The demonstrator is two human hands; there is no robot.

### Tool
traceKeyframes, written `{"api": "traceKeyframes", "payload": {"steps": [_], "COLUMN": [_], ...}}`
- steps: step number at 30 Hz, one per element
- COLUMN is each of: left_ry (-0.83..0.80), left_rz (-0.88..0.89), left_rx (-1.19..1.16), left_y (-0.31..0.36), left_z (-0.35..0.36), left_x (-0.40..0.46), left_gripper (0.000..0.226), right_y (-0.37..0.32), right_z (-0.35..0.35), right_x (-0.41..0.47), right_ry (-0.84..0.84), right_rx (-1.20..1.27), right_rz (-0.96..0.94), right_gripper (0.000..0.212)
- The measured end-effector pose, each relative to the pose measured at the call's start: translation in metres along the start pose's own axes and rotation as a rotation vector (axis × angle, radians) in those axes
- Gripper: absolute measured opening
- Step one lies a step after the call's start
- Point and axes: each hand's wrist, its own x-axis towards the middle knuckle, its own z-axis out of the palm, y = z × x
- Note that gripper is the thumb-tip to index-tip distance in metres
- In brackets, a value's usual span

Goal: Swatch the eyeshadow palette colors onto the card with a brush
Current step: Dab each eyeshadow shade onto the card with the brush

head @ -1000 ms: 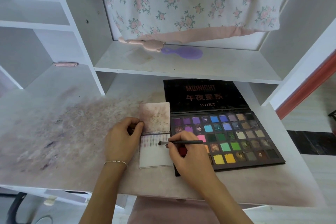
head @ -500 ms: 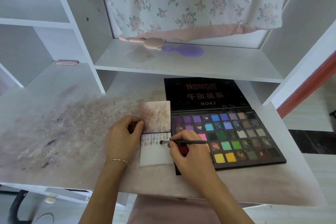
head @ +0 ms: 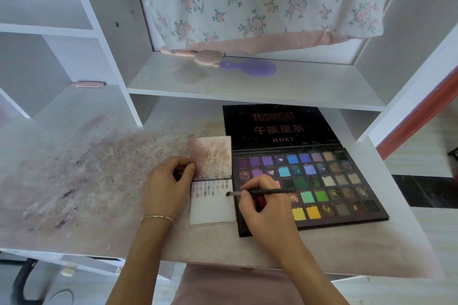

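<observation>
On the stained tabletop [head: 74,181], the left hand [head: 166,188] sits curled at the left edge of the card [head: 213,210], thumb and fingers pinching the flipped-up stained cover sheet [head: 210,156], likely to keep the card from sliding and the white page exposed. A row of small swatches [head: 209,188] runs across the top of that page, leaving most of it blank, so the swatching looks far from finished. Just right of them, the brush [head: 262,192] tip meets the card's right edge; the right hand [head: 265,205] grips the handle like a pen, lying over the palette's near-left corner. The eyeshadow palette [head: 322,188] lies open directly beside the card, lid [head: 277,126] folded back, which keeps each reload short.
</observation>
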Motion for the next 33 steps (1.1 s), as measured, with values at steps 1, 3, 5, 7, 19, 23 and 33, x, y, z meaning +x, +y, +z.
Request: {"api": "traceKeyframes", "payload": {"steps": [1,3,5,7,19,23,33], "left_ry": [-0.002,-0.011,-0.014,-0.012,-0.018,-0.017,-0.011], "left_rz": [0.002,0.01,0.011,0.008,0.008,-0.002,0.023], "left_rx": [-0.002,0.003,0.01,0.013,0.024,0.017,0.027], "left_y": [0.0,0.0,0.0,0.0,0.005,0.005,0.006], "left_z": [0.0,-0.001,-0.001,-0.001,-0.003,-0.003,-0.003], "left_x": [0.0,0.0,0.0,0.0,-0.001,-0.001,-0.002], "left_gripper": [0.005,0.006,0.006,0.006,0.006,0.005,0.005], "right_y": [0.001,0.003,0.005,0.009,0.041,0.051,0.069], "right_z": [-0.002,-0.007,-0.013,-0.021,-0.076,-0.092,-0.11], "right_x": [-0.001,-0.003,-0.004,-0.007,-0.009,-0.007,-0.007], "right_ry": [0.016,0.046,0.086,0.128,0.339,0.394,0.565], "right_rx": [0.008,0.023,0.054,0.066,0.029,-0.032,-0.105], "right_rz": [-0.009,-0.03,-0.044,-0.043,0.083,0.11,0.173], "right_gripper": [0.031,0.032,0.03,0.028,0.037,0.035,0.014]}}
